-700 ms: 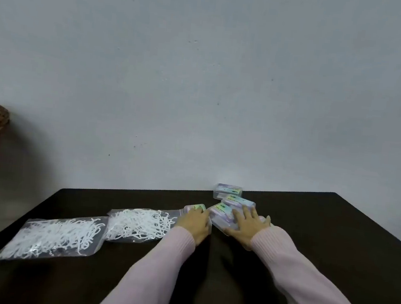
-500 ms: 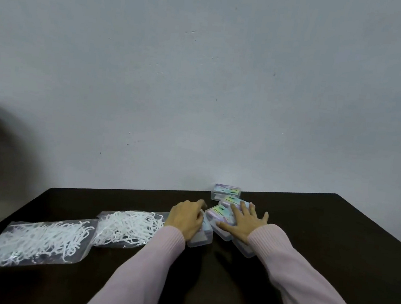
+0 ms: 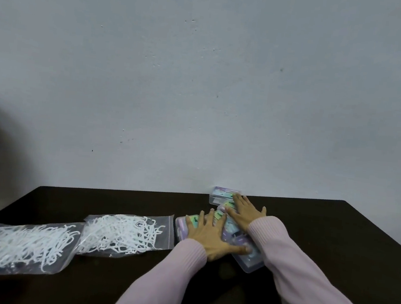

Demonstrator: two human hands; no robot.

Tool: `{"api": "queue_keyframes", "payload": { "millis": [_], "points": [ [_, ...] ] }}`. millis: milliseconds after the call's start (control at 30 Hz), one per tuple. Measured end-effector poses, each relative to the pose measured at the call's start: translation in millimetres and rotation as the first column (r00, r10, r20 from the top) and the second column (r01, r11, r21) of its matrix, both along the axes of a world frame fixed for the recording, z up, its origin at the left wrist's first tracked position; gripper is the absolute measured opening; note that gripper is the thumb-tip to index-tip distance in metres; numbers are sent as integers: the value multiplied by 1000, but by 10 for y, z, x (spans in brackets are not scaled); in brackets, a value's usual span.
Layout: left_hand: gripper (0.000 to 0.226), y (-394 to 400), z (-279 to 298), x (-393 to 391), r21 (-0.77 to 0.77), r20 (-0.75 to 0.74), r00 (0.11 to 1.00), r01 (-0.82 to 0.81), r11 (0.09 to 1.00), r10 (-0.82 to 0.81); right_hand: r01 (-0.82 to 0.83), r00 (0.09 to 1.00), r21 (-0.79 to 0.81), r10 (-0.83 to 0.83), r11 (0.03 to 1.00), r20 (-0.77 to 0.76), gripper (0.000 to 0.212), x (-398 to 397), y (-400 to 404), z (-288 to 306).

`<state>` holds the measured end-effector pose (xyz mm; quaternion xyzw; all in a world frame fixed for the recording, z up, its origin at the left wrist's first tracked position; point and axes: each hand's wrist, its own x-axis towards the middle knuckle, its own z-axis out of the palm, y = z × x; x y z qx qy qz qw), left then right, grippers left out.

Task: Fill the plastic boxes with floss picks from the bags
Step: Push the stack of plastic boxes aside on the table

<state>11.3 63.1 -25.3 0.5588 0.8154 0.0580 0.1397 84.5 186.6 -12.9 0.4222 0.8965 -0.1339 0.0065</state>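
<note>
- Plastic boxes (image 3: 247, 257): clear, glossy plastic, printed labels.
- Bags (image 3: 125, 233): transparent, shiny film.
- Table (image 3: 333, 240): dark, matt surface.
- Sleeves (image 3: 290, 255): soft ribbed knit.

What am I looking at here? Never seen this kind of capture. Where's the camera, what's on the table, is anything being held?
There is no machine: a person in pink sleeves works with bare hands. The one picture comes from a wide-angle camera worn on the person's head, looking forward and down, so the arms enter from the bottom edge.

On the dark table lie two clear zip bags of white floss picks: one at the near left, one beside it toward the middle. To their right is a cluster of small clear plastic boxes with coloured labels, and one more box against the wall.

The left hand and the right hand both lie flat on the boxes with fingers spread. Nothing is gripped or lifted. I cannot tell whether the boxes hold picks yet.
</note>
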Motion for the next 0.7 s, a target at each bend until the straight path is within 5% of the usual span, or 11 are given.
{"api": "queue_keyframes", "payload": {
  "millis": [133, 267, 467, 600, 700],
  "points": [
    [110, 77, 7, 0, -16, 31, 999, 14, 1000, -13, -31, 999, 0, 31, 1000, -18, 64, -1, 32, -4],
    [105, 116, 37, -12, -7, 66, 997, 49, 999, -49, -33, 999, 170, 26, 985, 45, 65, 111, 100, -35],
    [100, 139, 32, 1, 15, 81, 993, 86, 996, -87, -108, 992, 96, 101, 989, 79, 68, 120, 188, -31],
    [101, 153, 38, -22, -7, 69, 993, 91, 996, -91, -146, 987, 229, 127, 962, 96, 69, 158, 211, -11],
    [101, 160, 60, 5, -20, 85, 991, 102, 995, -99, -174, 983, 141, 165, 975, 75, 70, 187, 257, -46]
  ]
}}
